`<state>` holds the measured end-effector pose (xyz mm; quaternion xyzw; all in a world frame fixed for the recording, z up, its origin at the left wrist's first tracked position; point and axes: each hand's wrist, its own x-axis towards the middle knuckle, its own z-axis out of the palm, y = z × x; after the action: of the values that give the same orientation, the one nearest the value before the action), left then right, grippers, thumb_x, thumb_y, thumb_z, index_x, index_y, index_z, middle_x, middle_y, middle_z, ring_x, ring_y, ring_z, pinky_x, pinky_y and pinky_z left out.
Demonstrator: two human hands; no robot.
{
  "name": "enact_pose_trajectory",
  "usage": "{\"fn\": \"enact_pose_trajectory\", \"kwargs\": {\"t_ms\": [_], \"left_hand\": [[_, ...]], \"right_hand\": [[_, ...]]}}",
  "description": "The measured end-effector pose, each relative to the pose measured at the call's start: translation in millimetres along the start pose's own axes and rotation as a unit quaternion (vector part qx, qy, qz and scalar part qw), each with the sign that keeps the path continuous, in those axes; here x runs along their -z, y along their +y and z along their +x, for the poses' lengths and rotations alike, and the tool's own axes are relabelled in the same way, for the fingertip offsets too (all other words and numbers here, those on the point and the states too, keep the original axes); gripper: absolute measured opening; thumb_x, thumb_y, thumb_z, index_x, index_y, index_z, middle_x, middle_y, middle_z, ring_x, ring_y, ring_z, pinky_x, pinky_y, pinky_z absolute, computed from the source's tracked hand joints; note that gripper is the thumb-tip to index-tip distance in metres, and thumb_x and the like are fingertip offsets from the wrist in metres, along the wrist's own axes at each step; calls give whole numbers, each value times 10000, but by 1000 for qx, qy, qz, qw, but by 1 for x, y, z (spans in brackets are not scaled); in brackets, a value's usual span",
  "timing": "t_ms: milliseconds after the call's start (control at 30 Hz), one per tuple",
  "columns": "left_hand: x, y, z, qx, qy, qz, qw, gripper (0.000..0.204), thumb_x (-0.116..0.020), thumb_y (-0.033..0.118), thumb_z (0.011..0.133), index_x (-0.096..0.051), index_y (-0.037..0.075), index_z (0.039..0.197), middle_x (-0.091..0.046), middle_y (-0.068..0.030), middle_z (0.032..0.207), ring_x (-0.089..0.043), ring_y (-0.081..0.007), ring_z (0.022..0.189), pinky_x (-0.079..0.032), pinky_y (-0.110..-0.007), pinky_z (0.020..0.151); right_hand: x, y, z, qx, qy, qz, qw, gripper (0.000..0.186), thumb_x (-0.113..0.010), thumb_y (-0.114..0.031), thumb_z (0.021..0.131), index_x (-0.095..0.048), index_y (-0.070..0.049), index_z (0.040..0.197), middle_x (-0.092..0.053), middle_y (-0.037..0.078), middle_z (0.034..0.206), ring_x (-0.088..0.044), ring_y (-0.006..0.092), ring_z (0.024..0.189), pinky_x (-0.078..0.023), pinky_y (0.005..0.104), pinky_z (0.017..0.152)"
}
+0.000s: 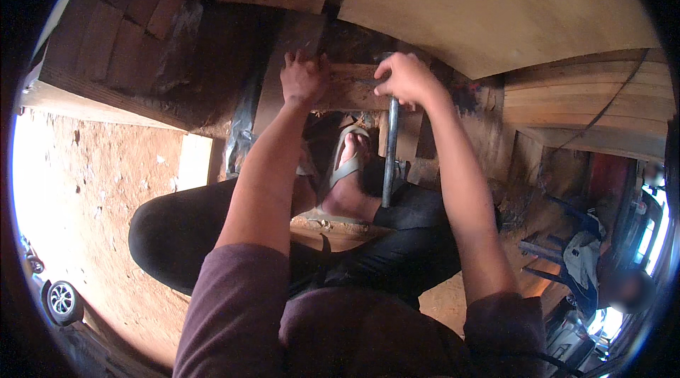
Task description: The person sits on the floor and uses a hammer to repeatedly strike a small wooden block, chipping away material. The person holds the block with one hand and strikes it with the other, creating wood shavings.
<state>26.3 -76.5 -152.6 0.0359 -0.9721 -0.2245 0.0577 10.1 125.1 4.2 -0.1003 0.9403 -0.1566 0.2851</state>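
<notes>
My left hand [304,80] rests at the left end of a short reddish-brown wooden board [353,98], fingers spread and slightly bent, nothing visibly in its grasp. Over the right end of that board, my right hand [409,80] has its fingers curled around the upper part of a grey metal rod [390,158]. The rod runs from under that hand down toward my leg, its lower end beside my ankle. The hand hides part of the rod's top, and how rod and board meet cannot be made out. My sandalled foot [349,155] is just below the board.
A large pale wooden panel [489,2] slants across the top right. Dark wooden blocks [124,38] are stacked at the left. Stacked planks [581,105] lie at the right, with a dark chair [567,250] below them. A wheel [64,300] shows at the lower left.
</notes>
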Motion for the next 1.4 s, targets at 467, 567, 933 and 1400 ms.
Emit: {"fn": "enact_pose_trajectory", "kwargs": {"t_ms": [467, 567, 933, 1400], "left_hand": [[-11, -16, -1, -11, -66, 17, 998, 391, -523, 422, 934, -703, 131, 1123, -530, -160, 1331, -452, -405, 1269, -481, -491, 970], [-12, -11, -4, -19, -6, 35, 999, 426, -479, 423, 966, -711, 93, 1103, -579, -173, 1235, -528, -379, 1150, -496, -504, 930], [-1, -2, -2, -5, 7, -11, 1000, 473, -469, 427, 972, -686, 25, 1090, -610, -183, 1177, -531, -394, 1139, -511, -515, 888], [-11, -6, -2, -2, -5, 16, 1000, 469, -472, 447, 959, -713, 55, 1050, -595, -182, 1195, -492, -395, 1201, -496, -491, 924]], "right_hand": [[-47, -113, 17, 34, 61, -347, 935, 161, -640, -136, 857, -778, -134, 937, -751, 63, 980, -731, 233, 915, -593, 331, 724], [-64, -89, -12, 54, 65, -322, 943, 137, -635, -119, 846, -744, -94, 925, -743, 102, 893, -737, 242, 829, -597, 367, 650], [-20, -8, -26, 2, 103, -46, 994, 360, -776, -246, 773, -714, -118, 1103, -709, 200, 976, -684, 380, 952, -542, 448, 872], [-7, -81, 19, 33, 75, -298, 951, 194, -680, -92, 817, -751, -47, 992, -731, 147, 1019, -728, 253, 896, -598, 379, 668]]}}
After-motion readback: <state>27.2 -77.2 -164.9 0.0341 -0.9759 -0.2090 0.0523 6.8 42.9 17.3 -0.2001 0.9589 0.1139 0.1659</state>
